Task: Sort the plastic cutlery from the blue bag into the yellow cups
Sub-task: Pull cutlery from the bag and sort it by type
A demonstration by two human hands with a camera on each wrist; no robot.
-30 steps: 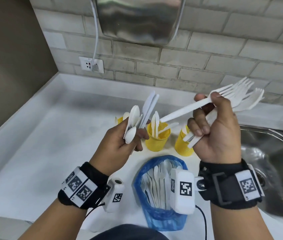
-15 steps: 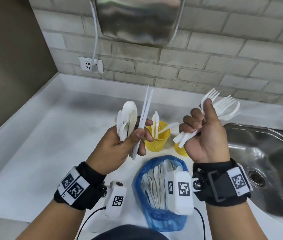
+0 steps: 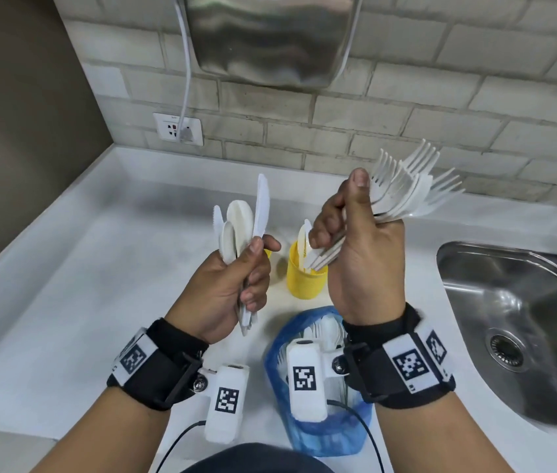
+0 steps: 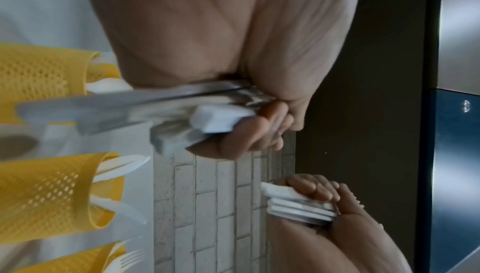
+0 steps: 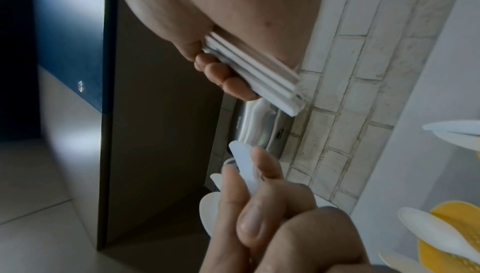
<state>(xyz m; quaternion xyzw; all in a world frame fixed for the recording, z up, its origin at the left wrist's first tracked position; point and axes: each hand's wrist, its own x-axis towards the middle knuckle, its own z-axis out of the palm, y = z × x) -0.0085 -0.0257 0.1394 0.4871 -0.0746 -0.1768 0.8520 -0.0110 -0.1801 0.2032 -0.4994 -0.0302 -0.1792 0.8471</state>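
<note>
Above the counter (image 3: 65,302), two hands (image 3: 225,285) grip cutlery; three yellow cups (image 4: 39,197) stand.

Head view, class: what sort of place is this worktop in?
Probably a washroom or pantry: a stainless steel sink set in the white counter, and a wall-mounted steel hand dryer on white brick.

I am looking down on a white counter (image 3: 65,302) running into a corner, a steel sink (image 3: 522,322) sitting at its right. A pale brick wall (image 3: 406,107) is carrying a socket (image 3: 177,128) and a steel dryer (image 3: 270,35).
</note>
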